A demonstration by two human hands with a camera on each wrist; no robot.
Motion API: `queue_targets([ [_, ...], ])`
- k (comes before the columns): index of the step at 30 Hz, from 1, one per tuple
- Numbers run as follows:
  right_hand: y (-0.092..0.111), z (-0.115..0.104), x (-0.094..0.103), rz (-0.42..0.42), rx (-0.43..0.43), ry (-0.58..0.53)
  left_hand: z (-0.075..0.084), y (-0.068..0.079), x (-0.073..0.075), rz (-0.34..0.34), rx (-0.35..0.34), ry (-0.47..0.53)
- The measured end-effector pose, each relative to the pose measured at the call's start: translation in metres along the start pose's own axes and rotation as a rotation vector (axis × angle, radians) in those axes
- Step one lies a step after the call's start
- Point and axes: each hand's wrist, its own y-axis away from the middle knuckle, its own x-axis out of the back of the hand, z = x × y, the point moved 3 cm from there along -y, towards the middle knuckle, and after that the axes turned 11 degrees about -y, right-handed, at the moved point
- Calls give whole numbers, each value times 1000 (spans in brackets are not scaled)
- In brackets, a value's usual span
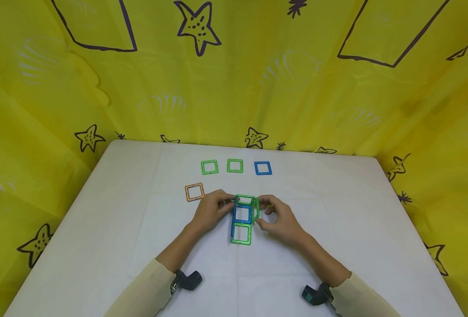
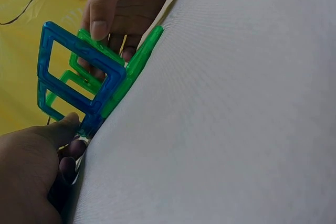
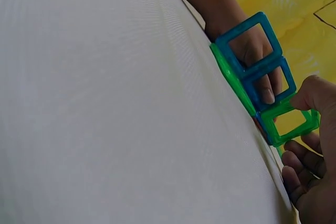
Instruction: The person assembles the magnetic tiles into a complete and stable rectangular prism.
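Observation:
A small structure of square magnetic tiles stands between the two hands. Along its left side, blue tiles (image 2: 73, 95) stand upright, and a green tile (image 1: 241, 242) lies flat at its near end. My left hand (image 1: 211, 211) holds the far left part, its thumb at the lower corner of a blue tile in the left wrist view. On the right side, my right hand (image 1: 281, 220) pinches an upright green tile (image 3: 286, 139) between thumb and fingers. Another green tile (image 1: 245, 196) forms the far end. The left fingers are partly hidden behind the blue frames.
Two loose green tiles (image 1: 210, 172) (image 1: 235, 171) and a blue tile (image 1: 263, 174) lie in a row farther back on the white table (image 1: 99, 246). One orange tile (image 1: 188, 193) lies beyond the left hand. A yellow patterned curtain (image 1: 234, 88) hangs behind the table.

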Motion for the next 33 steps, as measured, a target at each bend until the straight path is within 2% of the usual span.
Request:
queue_targets([
  [12, 1, -4, -4, 32, -3, 11, -1, 0, -1, -1, 16, 4],
  [33, 1, -4, -8, 52, -8, 31, -2, 0, 0, 6, -5, 22],
])
